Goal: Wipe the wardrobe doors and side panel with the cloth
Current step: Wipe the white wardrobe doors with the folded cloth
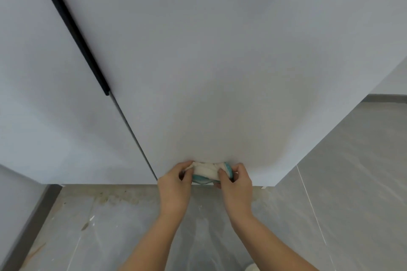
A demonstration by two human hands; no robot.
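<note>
Cloth (pixel 206 171), white with teal edging, bunched between both hands low in front of right wardrobe door (pixel 220 72), just above floor (pixel 330 182). Left hand (pixel 175 185) clamped on left end, thumb over top; right hand (pixel 236 182) clamped on right end, fingers curled under. Hands close together, joined only through cloth. Whether cloth touches door face: cannot tell; appears just off bottom edge.

Judged step: refolding or re-gripping before next pass. Left door (pixel 55 105) beyond dark seam, with black handle strip (pixel 72 26) running up it. Side panel hidden around right corner.

For good result: fold to flat pad with clean face outward, not a wad. Press flat, pass in overlapping strokes, run along bottom edge and seam where dust collects. Keep clear of gritty, paint-flecked floor to avoid smearing door.
</note>
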